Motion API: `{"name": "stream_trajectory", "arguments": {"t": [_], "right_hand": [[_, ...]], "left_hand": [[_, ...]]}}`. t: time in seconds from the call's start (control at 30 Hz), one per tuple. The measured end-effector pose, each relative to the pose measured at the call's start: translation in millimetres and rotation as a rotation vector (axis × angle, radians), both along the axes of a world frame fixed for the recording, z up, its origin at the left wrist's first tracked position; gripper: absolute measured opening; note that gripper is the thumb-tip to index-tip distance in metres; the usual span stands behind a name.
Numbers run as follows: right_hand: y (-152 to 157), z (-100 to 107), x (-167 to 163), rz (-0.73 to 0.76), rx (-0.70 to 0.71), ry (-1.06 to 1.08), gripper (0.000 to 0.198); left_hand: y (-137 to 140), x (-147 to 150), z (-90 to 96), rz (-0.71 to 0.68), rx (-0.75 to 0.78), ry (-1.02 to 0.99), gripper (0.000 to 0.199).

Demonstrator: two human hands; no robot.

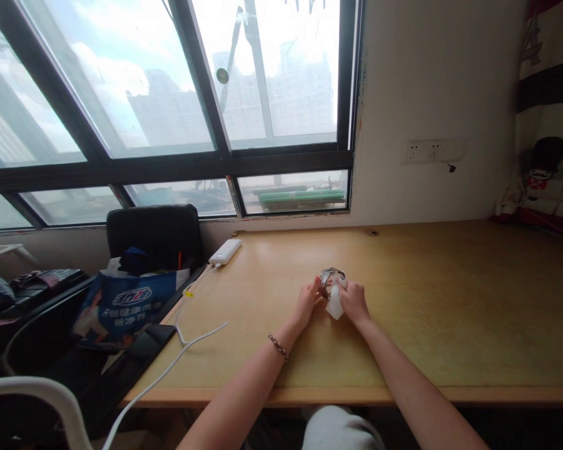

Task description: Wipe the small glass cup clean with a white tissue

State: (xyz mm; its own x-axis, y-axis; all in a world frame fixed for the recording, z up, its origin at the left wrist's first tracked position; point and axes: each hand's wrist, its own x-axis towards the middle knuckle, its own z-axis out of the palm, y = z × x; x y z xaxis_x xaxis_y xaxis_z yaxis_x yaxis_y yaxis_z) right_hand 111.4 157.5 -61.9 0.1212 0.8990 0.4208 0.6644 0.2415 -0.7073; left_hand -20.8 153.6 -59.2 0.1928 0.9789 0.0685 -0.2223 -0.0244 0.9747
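Above the middle of the wooden table, my two hands are close together. My left hand point(308, 299) is closed around the left side of a shiny silver loop point(332, 273), which looks like a metal-band wristwatch, though it is too small to be sure. A white tissue point(335, 305) is pinched in my right hand point(354, 300) and hangs down between the hands. The tissue lies against the right side of the loop. Fingers and tissue hide part of the loop. A braided bracelet point(278, 347) is on my left wrist.
On the table point(450, 312), a white power bank point(225, 252) lies at the far left corner. Its white cable point(182, 350) runs over the left edge. Left of the table stands a black chair point(154, 234) with a blue bag point(126, 306). A window and wall sockets point(425, 150) are behind.
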Motion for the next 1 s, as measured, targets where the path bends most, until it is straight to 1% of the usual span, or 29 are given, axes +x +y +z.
{"name": "stream_trajectory", "arguments": {"t": [0.07,0.17,0.3,0.37,0.43,0.53,0.63,0.73,0.8,0.9,0.97,1.0], "right_hand": [[2,-1,2,-0.052,-0.038,0.034,0.044],[3,-1,3,-0.068,-0.08,0.068,0.052],[2,0,2,-0.045,-0.075,0.093,0.057],[3,1,3,-0.012,-0.076,0.109,0.051],[3,2,3,0.034,-0.091,0.113,0.041],[3,3,5,0.069,-0.1,0.03,0.032],[0,5,7,0.048,-0.033,-0.069,0.039],[-2,8,8,0.073,0.011,-0.079,0.046],[-2,9,6,0.143,-0.025,-0.037,0.043],[1,7,2,0.282,-0.156,0.044,0.031],[2,3,0,0.339,-0.215,0.096,0.027],[3,2,-1,0.335,-0.225,0.12,0.027]], "left_hand": [[-1,4,2.0,-0.082,0.054,-0.015,0.051],[-3,7,4.3,-0.117,0.116,-0.046,0.054],[-1,4,2.7,-0.032,0.06,-0.034,0.051],[0,0,0.6,0.033,0.012,-0.018,0.049],[0,-2,-1.3,0.097,-0.03,0.007,0.049],[0,-3,-2.7,0.163,-0.051,0.079,0.049],[-1,-2,-3.0,0.174,-0.037,0.149,0.049],[-1,-2,-3.0,0.198,-0.034,0.178,0.05],[-1,-3,-3.1,0.206,-0.018,0.16,0.05],[-1,-4,-3.1,0.224,0.022,0.123,0.048],[-1,-3,-2.3,0.216,0.0,0.079,0.05],[0,-3,-1.5,0.196,-0.027,0.042,0.052]]}}
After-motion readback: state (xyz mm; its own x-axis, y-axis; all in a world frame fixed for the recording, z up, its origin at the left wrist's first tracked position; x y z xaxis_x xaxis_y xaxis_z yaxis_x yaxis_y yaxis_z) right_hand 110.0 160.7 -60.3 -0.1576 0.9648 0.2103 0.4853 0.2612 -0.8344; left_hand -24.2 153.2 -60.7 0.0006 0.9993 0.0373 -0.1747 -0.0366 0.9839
